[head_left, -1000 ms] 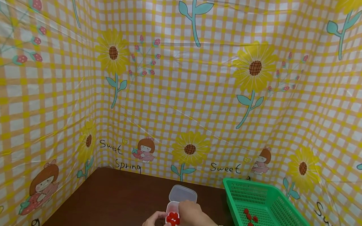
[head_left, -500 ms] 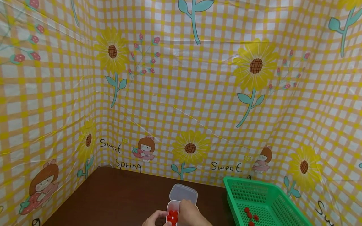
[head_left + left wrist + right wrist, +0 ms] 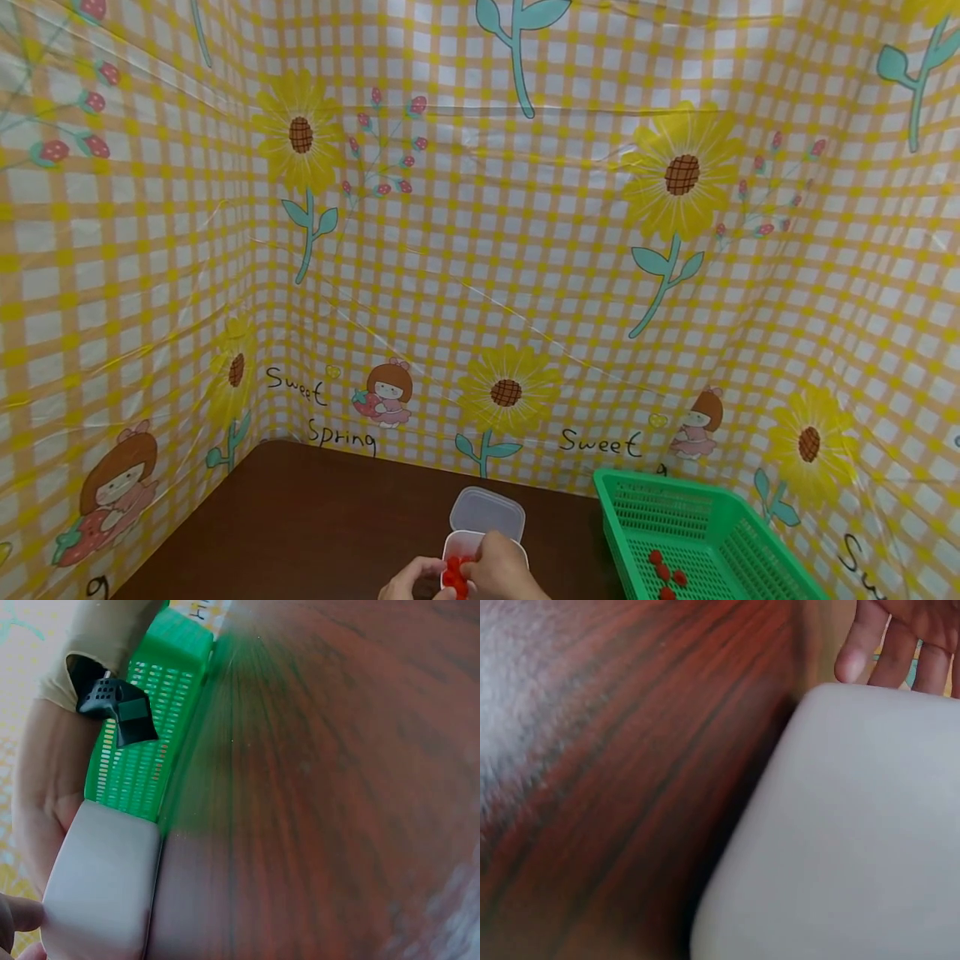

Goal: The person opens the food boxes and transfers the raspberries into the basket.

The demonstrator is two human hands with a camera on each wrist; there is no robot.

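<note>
In the head view a small white plastic container [image 3: 455, 542] stands at the lower middle, holding red raspberry-like pieces [image 3: 454, 578]. My left hand [image 3: 411, 578] grips its left side, index finger along the rim and thumb toward the front. My right hand [image 3: 504, 567] is curled over the right side, its fingertips down among the red pieces; what they pinch is partly hidden. The left wrist view shows the container's plain outer wall [image 3: 105, 881] with fingers [image 3: 24, 913] against it. In the right wrist view the wall [image 3: 840, 832] fills much of the frame, fingers [image 3: 894, 658] beyond it.
A translucent lid [image 3: 487, 513] lies just behind the container on the dark wooden table [image 3: 322, 517]. To the right stands a green perforated basket [image 3: 612, 525] with several red pieces [image 3: 662, 572] on its floor. Checked cloth [image 3: 450, 250] hangs around the table.
The right hand has shifted slightly within the container, its fingertips now showing beside the red pieces. Those pieces, earlier in a flower-like ring, look rearranged. The left hand stays at the left side.
</note>
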